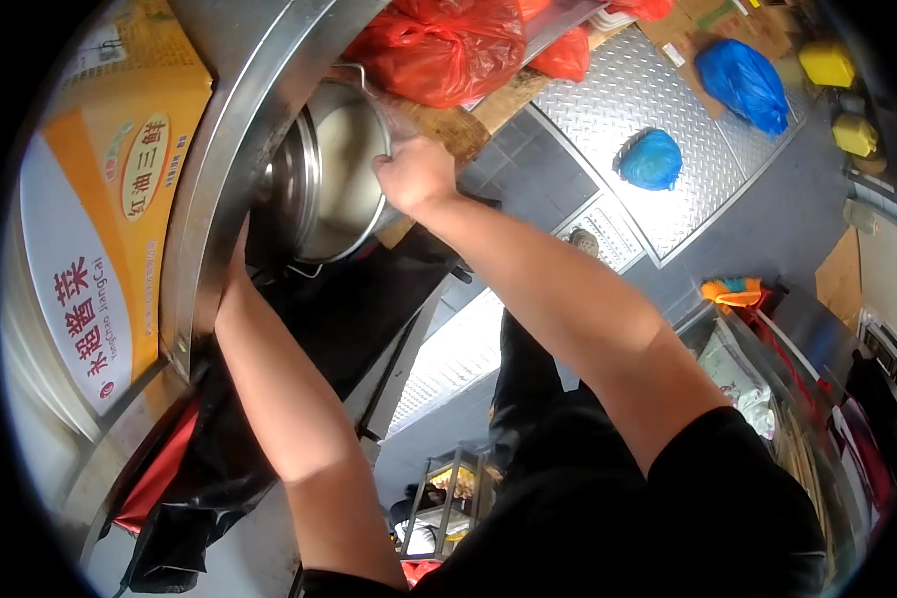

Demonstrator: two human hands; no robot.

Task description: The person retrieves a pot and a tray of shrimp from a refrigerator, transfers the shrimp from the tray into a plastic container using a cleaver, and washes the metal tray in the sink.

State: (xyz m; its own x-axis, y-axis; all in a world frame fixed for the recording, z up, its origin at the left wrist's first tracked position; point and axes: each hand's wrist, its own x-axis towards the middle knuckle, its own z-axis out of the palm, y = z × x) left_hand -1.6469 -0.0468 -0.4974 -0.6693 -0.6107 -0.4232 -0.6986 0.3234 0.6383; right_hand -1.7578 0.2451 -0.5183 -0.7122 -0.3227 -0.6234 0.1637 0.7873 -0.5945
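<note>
A metal pot (361,231) with pale contents stands beneath the curved steel edge, its wire handles showing at both ends. My right hand (416,175) is closed at the pot's right rim, with the fingertips partly out of sight. A shiny round lid (297,189) is tilted along the pot's left side. My left hand (237,261) reaches in behind the steel edge near the lid. Only its wrist side shows there; the fingers are hidden.
The curved steel edge (231,130) and a printed yellow box (100,249) crowd the left. Red plastic bags (448,50) lie beyond the pot by a wooden board (447,128). Blue bags (651,159) rest on metal floor plating. Black sheeting (319,329) hangs below the pot.
</note>
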